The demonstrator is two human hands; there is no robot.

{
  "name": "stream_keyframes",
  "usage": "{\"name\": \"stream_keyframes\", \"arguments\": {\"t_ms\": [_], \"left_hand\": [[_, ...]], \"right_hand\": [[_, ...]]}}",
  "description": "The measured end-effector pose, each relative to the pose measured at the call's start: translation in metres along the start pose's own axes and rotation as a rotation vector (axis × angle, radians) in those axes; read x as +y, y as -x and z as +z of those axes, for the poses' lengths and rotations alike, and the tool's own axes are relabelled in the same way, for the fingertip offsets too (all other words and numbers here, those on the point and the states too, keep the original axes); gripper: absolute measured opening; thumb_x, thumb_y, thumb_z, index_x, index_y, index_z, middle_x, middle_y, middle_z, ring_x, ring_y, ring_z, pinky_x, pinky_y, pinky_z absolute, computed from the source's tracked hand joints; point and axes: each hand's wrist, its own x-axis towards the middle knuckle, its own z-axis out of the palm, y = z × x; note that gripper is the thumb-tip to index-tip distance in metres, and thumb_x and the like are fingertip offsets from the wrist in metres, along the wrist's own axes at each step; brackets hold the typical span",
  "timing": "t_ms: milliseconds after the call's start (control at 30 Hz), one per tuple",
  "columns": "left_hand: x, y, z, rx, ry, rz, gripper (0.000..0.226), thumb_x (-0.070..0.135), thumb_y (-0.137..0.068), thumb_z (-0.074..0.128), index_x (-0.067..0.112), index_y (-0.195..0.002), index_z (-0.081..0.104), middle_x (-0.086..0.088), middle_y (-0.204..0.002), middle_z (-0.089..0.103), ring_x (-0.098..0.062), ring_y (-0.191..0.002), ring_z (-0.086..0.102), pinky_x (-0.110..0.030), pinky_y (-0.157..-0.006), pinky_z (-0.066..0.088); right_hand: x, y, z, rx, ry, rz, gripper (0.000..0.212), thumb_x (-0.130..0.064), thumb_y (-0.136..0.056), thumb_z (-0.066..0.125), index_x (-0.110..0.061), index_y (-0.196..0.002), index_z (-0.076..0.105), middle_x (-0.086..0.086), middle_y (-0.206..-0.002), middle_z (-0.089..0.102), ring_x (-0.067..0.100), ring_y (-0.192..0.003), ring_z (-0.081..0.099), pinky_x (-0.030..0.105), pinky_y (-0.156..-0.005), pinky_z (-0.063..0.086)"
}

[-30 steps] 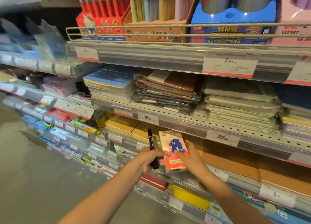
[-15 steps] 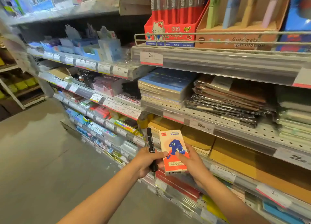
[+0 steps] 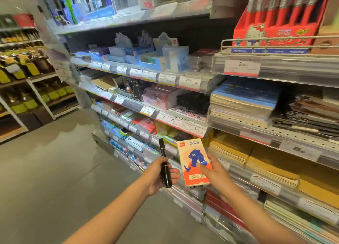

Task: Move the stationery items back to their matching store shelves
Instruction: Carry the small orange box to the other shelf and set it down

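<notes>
Before store shelves (image 3: 185, 123) of stationery, the left hand (image 3: 159, 174) grips a black marker (image 3: 164, 168); the right hand (image 3: 213, 173) clasps a small cream-and-orange box (image 3: 192, 158).

I see a black marker (image 3: 165, 168) of smooth, glossy plastic in my left hand (image 3: 159, 176). The small box (image 3: 194, 164) in my right hand (image 3: 214, 174) looks like printed cardboard with a slight sheen. The shelves (image 3: 286, 133) read as grey perforated metal, fronted by clear plastic price strips (image 3: 183, 80). The brown envelopes (image 3: 273, 165) look like matt kraft paper. The floor (image 3: 55, 170) is smooth, dull grey.
</notes>
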Motion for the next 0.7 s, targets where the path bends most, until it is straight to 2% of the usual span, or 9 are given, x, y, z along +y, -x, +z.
{"name": "stream_keyframes", "arguments": {"t_ms": [133,233,367,467,567,700], "left_hand": [[0.015,0.006,-0.039,0.016,0.046,0.012,0.029,0.023,-0.088,0.032,0.007,-0.069,0.048,-0.015,-0.071,0.058,-0.02,-0.043,0.056,-0.026,-0.049,0.047],[0.026,0.005,-0.06,0.041,0.021,0.051,0.026,0.019,-0.09,0.031,0.005,-0.078,0.049,-0.013,-0.067,0.055,-0.019,-0.046,0.05,-0.027,-0.051,0.046],[0.04,-0.002,-0.078,0.055,-0.054,0.115,0.02,0.01,-0.093,0.03,0.004,-0.092,0.048,-0.01,-0.066,0.051,-0.018,-0.05,0.044,-0.029,-0.052,0.042],[0.05,-0.01,-0.086,0.044,-0.138,0.196,0.016,0.007,-0.094,0.034,0.002,-0.097,0.049,-0.011,-0.068,0.049,-0.019,-0.054,0.047,-0.029,-0.053,0.046],[0.065,-0.02,-0.088,0.059,-0.266,0.29,0.011,0.007,-0.094,0.041,0.003,-0.095,0.051,-0.011,-0.07,0.046,-0.02,-0.058,0.048,-0.025,-0.053,0.048],[0.097,-0.039,-0.085,0.071,-0.449,0.447,0.018,0.007,-0.092,0.046,0.008,-0.076,0.052,-0.009,-0.062,0.043,-0.02,-0.055,0.044,-0.017,-0.044,0.042]], "right_hand": [[-0.002,-0.013,0.035,-0.021,0.002,-0.001,0.034,-0.014,-0.087,0.059,-0.025,-0.116,0.045,-0.002,-0.098,0.067,0.013,-0.081,0.067,0.025,-0.068,0.054],[-0.004,-0.024,0.053,-0.019,-0.009,0.005,0.034,-0.014,-0.086,0.06,-0.026,-0.115,0.044,-0.005,-0.094,0.067,0.012,-0.08,0.067,0.026,-0.069,0.054],[-0.009,-0.034,0.068,-0.028,-0.002,0.015,0.032,-0.016,-0.088,0.058,-0.029,-0.111,0.041,-0.006,-0.094,0.066,0.008,-0.075,0.065,0.013,-0.049,0.051],[-0.015,-0.044,0.075,-0.024,-0.012,0.02,0.031,-0.014,-0.088,0.058,-0.028,-0.112,0.043,-0.006,-0.093,0.066,0.006,-0.072,0.066,0.012,-0.047,0.049],[-0.018,-0.058,0.08,-0.02,-0.019,0.027,0.033,-0.015,-0.088,0.058,-0.027,-0.115,0.043,-0.006,-0.096,0.066,0.007,-0.075,0.067,0.015,-0.05,0.051],[-0.021,-0.075,0.078,-0.004,-0.038,0.035,0.034,-0.017,-0.088,0.058,-0.029,-0.116,0.042,-0.007,-0.097,0.067,0.009,-0.078,0.068,0.015,-0.05,0.051]]}}
